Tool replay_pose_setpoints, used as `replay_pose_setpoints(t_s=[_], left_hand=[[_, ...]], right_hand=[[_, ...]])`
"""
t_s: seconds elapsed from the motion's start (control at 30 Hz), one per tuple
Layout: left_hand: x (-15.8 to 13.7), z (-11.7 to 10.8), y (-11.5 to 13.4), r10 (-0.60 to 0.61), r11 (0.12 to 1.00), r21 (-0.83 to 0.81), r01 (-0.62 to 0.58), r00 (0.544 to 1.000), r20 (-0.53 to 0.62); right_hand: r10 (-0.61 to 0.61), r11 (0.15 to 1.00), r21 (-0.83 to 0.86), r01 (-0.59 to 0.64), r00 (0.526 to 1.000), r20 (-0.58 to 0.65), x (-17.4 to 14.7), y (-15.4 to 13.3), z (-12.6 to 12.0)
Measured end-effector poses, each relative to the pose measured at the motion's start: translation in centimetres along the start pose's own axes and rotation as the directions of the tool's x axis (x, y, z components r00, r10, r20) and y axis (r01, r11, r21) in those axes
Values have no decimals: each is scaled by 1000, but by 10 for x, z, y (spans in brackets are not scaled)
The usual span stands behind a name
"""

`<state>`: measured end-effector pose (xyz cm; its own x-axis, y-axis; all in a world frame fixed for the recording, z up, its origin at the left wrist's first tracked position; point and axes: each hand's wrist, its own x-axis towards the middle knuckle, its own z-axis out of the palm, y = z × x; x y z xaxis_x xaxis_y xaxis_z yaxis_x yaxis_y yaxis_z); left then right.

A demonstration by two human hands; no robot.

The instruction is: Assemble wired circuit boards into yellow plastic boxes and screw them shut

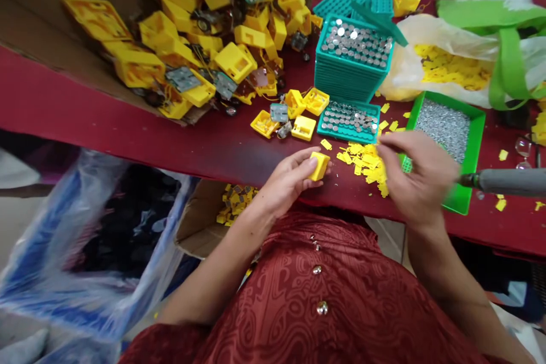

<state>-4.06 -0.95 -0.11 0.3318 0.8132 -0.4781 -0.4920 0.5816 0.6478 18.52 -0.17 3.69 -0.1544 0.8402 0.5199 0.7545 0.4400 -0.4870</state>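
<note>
My left hand (294, 176) grips a small yellow plastic box-shaped housing (319, 166) between thumb and fingers, just off the table's front edge. Blurred by motion, my right hand (420, 173) hovers over the right side of a pile of small flat yellow plastic pieces (362, 160). Its thumb and forefinger come together in a pinch; whatever lies between them is too small to make out. Behind that hand, the grey powered screwdriver (507, 180) points left with its dark tip. Partly covered by the hand is a green tray (476, 131) of small metal screws (443, 125).
Beyond my left hand lie opened yellow housings (303, 127) with wires. A teal tray of coin cells (347, 120) sits before a teal tray stack (352, 77). A large cardboard box (38, 17) spills yellow housings. Below the table edge stands another box (194, 224).
</note>
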Motion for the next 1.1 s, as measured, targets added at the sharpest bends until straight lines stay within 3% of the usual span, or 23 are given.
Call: replay_pose_setpoints(t_s=[0.07,0.17,0.27,0.4,0.57,0.87,1.1], left_hand=[[-1,-3,-2,23,999,-24,-23,1000,12],[-1,-7,-2,33,996,-79,-31,999,19],[2,-10,0,36,992,-122,-34,999,9],[7,-14,3,20,985,-172,-20,1000,-5],[10,-19,5,6,979,-204,-9,1000,-18],[6,-25,8,13,989,-150,-14,1000,-8],[3,-23,8,25,997,-78,-28,999,-39]], right_hand=[[-132,990,-43,137,986,98,15,14,33],[4,967,-249,54,974,228,31,33,78],[125,934,-356,-19,952,278,34,40,99],[103,964,-264,-37,965,240,33,41,94],[20,979,-199,29,970,242,37,33,86],[175,922,-387,21,868,465,52,19,100],[100,963,-269,8,917,386,51,37,108]])
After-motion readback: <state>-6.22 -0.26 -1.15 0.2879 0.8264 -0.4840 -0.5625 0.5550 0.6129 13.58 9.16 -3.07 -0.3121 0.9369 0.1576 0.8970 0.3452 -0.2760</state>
